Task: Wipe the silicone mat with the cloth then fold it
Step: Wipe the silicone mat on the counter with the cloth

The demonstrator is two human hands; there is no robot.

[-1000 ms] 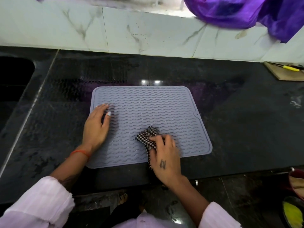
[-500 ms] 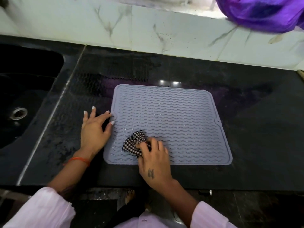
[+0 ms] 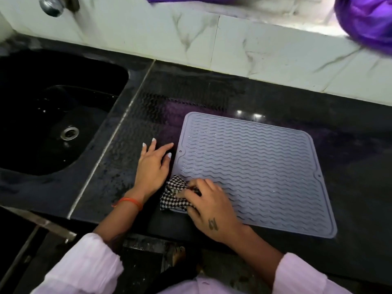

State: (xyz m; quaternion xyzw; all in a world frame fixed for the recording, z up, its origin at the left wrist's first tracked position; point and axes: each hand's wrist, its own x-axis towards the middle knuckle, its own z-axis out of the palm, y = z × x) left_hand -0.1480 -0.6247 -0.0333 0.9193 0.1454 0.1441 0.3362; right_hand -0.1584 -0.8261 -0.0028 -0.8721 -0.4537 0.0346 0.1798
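Observation:
A grey silicone mat [image 3: 254, 166] with wavy ridges lies flat on the black counter. My right hand [image 3: 210, 206] presses a bunched black-and-white checked cloth [image 3: 172, 196] onto the mat's near left corner, fingers closed on the fabric. Part of the cloth hangs over the mat's edge onto the counter. My left hand [image 3: 152, 166] rests flat on the counter just left of the mat, fingers spread, holding nothing.
A black sink [image 3: 53, 115] with a metal drain sits to the left, a tap knob [image 3: 52, 5] above it. A white marble backsplash [image 3: 212, 43] runs along the back. Purple fabric [image 3: 364, 20] hangs at the top right. The counter's front edge is near my arms.
My right hand has dragged the cloth leftward across the mat's near edge to its left corner. My left hand slid off the mat onto the counter. The view has turned left, showing the sink.

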